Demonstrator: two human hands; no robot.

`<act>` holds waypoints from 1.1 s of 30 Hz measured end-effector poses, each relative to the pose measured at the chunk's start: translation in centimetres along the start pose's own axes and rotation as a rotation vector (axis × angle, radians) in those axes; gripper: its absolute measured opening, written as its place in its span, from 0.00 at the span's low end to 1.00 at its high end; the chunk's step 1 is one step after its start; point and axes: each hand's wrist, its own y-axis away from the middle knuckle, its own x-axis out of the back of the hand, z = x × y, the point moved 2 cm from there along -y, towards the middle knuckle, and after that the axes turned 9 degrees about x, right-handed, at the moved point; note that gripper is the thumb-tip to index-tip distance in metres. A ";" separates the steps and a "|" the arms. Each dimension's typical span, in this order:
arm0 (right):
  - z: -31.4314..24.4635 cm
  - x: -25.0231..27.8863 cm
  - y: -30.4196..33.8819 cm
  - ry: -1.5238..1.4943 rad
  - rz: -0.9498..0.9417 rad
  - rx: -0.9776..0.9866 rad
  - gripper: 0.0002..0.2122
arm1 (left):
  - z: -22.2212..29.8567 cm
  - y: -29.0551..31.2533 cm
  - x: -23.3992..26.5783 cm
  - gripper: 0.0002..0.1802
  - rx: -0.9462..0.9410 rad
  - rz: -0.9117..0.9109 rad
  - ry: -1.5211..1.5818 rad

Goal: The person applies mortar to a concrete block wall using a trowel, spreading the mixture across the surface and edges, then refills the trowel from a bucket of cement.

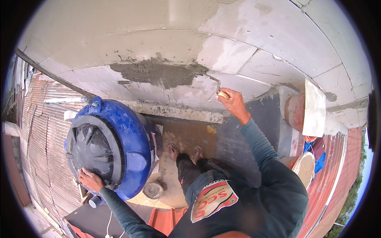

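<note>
My right hand (234,104) is closed round the handle of a trowel (218,84), its bent metal neck reaching toward the block wall (274,67). The trowel's blade is seen nearly edge-on at the right end of a dark wet mortar patch (154,73). My left hand (91,180) rests on the black lid (95,148) of a blue water tank (137,158), its fingers laid out near the lid's lower rim. Smooth lighter plaster (119,23) covers the wall above the patch.
A bucket of grey mix (153,190) stands on the floor beside the tank. At right are a white board (314,111) and a pale-filled bucket (304,168). Corrugated roofing (47,142) lies beyond the tank, with a pipe (67,100) beside it. My sandalled feet (198,152) are below.
</note>
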 end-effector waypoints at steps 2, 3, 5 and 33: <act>-0.3 -0.6 0.5 0.020 0.065 0.068 0.17 | -0.1 0.0 0.0 0.25 -0.007 0.012 -0.005; 0.1 -0.9 0.9 0.038 0.102 0.118 0.17 | -0.1 0.0 0.0 0.25 0.000 0.006 0.002; 0.8 -1.3 1.2 0.068 0.156 0.179 0.16 | 0.2 0.0 -0.1 0.25 0.003 0.001 0.010; 0.9 6.7 -5.6 0.094 -0.285 -0.134 0.17 | -1.0 -0.2 -0.5 0.28 0.005 0.006 -0.002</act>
